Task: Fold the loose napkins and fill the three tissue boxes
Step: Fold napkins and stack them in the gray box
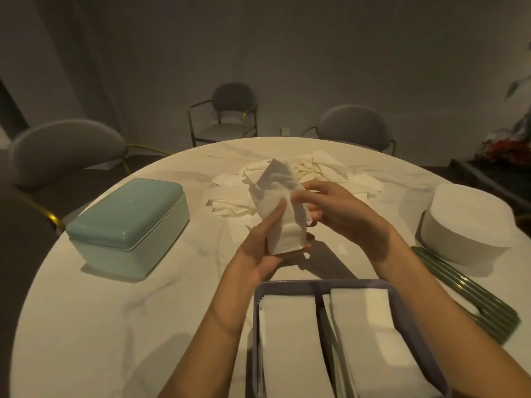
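White napkin [280,205] in left hand [265,248] grip, right hand [336,208] pinching its edge

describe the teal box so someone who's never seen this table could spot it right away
Start at the round white table and look to its left side, left of the loose napkins heaped mid-table. There sits the teal box, rectangular with rounded corners and its lid closed. It is the only coloured, closed container; the white box at right is pale, and the grey box nearest stands open with folded napkins.
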A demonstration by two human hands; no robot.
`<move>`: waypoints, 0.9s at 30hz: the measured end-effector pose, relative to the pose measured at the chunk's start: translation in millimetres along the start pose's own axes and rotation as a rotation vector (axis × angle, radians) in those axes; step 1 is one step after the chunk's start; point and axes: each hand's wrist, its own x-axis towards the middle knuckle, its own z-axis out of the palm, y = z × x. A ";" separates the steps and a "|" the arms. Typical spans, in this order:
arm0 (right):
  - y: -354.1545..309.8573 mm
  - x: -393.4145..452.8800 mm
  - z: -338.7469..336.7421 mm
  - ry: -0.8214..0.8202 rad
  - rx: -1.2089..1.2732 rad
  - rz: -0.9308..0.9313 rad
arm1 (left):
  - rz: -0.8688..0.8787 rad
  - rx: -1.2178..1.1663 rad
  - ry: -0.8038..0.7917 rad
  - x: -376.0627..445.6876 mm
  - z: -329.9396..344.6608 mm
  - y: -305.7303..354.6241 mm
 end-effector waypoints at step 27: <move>-21.3 -23.0 -29.4 -0.177 -0.485 -0.094 | -0.132 -0.223 -0.011 -7.5 1.7 1.2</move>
